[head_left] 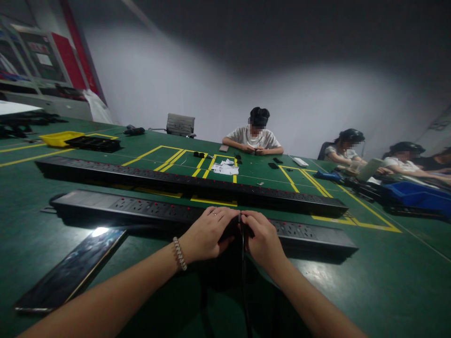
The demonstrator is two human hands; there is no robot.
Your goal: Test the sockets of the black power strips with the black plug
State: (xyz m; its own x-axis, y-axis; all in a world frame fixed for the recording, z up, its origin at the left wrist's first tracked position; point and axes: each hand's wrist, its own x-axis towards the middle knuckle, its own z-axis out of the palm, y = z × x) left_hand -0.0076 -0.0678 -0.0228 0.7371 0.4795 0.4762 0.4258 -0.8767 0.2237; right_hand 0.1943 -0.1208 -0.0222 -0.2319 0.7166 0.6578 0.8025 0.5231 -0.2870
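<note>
In front of the near black power strip (141,209), my left hand (209,232) and my right hand (262,237) meet with fingers closed. Between their fingertips they pinch the upper end of a black cable (244,281), which hangs down toward me. A small greyish tip shows at the top of the cable; the rest of that end is hidden by my fingers. The near strip has a row of sockets with red marks and lies across the table, partly covered by my hands. Behind it lies a second, longer power strip (183,180).
A smartphone (73,267) lies at the left on the green table (352,291). Farther back are a yellow tray (59,138), a black tray (93,143) and white papers (225,168). A person (252,136) sits opposite; several others sit at the right near blue bins (416,197).
</note>
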